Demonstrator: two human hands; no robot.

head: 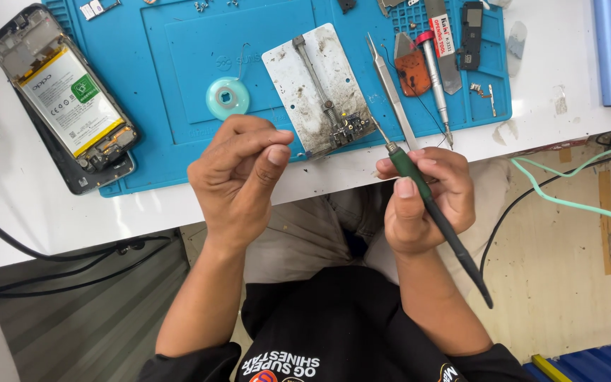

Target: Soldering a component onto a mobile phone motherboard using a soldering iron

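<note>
The right hand (426, 201) is closed around a slim soldering iron with a dark green grip and black handle (429, 205), held like a pen. Its thumb presses along the green grip, and the black handle runs back past the wrist, slanting down and away from the desk. The thin metal tip points up and forward from the fingers, ending at a small dark circuit board (346, 129) clamped at the near end of a scuffed, stained grey metal holder plate (316, 88). The tip looks to be touching the board or just short of it; I cannot tell which.

The left hand (238, 177) hovers beside the right, just short of the plate's near edge. Its fingers are curled in with the thumb meeting the fingertips in a pinch; whether anything thin sits in that pinch I cannot tell.

Just beyond the left hand's knuckles lies a round pale teal spool (227, 97) on the blue silicone work mat (178, 64). Farther out to that hand's left rests an opened smartphone with its white battery exposed (65, 99). Beyond the right hand lie long steel tweezers (392, 92) and a silver screwdriver with a red collar (434, 71), all on the white desk (51, 212).
</note>
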